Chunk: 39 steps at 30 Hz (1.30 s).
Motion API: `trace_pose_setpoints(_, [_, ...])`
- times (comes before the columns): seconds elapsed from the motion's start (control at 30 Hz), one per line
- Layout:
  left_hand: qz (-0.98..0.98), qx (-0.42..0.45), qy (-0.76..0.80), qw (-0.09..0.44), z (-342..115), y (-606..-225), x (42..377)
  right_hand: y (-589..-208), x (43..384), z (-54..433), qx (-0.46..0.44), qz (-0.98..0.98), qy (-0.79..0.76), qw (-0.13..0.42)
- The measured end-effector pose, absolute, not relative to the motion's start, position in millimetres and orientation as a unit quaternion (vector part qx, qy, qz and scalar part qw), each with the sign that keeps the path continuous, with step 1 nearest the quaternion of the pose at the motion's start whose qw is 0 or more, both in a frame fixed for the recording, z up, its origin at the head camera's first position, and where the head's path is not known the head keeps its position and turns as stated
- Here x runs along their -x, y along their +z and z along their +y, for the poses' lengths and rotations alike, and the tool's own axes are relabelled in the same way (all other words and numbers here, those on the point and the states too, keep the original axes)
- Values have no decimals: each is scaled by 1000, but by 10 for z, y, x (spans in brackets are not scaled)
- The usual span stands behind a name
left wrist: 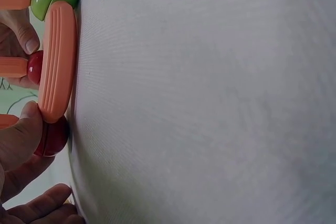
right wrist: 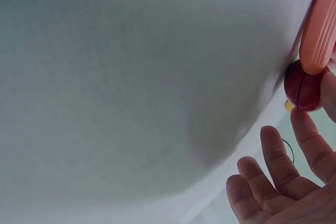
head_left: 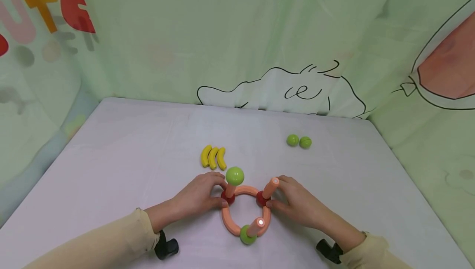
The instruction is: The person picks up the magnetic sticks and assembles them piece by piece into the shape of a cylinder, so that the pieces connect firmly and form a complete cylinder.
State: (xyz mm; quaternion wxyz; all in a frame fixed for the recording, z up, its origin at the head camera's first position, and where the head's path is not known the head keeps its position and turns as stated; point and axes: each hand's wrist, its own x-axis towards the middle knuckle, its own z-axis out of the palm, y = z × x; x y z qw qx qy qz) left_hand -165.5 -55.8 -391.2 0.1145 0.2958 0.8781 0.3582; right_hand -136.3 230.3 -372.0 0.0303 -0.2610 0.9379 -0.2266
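A toy ring of curved orange pieces (head_left: 230, 222) joined by balls rests on the table near its front. My left hand (head_left: 198, 192) pinches the left red ball (left wrist: 53, 139) between thumb and index finger. On the other side my right hand (head_left: 300, 205) holds the right red ball (right wrist: 303, 88), thumb and index fingertip against it, the other fingers spread apart. An orange stick rises from each red ball and from the green ball (head_left: 246, 236) at the front. A light green ball (head_left: 235, 175) caps the left stick; the other two tops are bare.
Behind the ring, three small yellow bananas (head_left: 212, 157) lie side by side. Farther back on the right are two green balls (head_left: 299, 141) on the white table (head_left: 148, 137). A green printed curtain (head_left: 167, 34) closes off the back and sides.
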Motion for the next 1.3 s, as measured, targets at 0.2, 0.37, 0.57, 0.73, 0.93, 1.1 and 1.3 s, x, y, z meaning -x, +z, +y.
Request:
trace_pose_setpoints(0.2, [880, -288, 360, 116, -533, -3925, 1653, -3535, 1503, 2462, 196, 953, -228, 13])
trace_pose_setpoints(0.37, [884, -267, 363, 123, -558, -3942, 1648, -3470, 1923, 2762, 149, 964, -217, -22])
trace_pose_setpoints(0.57, [881, -272, 368, 123, -586, -3927, 1626, -3537, 2387, 3130, 123, 975, -186, -24])
trace_pose_setpoints(0.73, [878, -268, 374, 133, -579, -3925, 1611, -3623, 2509, 3256, 115, 978, -172, 2])
trace_pose_setpoints(0.93, [881, -261, 373, 131, -581, -3918, 1596, -3686, 2514, 3372, 122, 982, -144, 11])
trace_pose_setpoints(1.1, [878, -267, 375, 128, -586, -3910, 1589, -3703, 2409, 3506, 112, 983, -148, 7])
trace_pose_setpoints(1.3, [877, -282, 370, 118, -585, -3905, 1592, -3734, 2266, 3626, 83, 983, -163, 26])
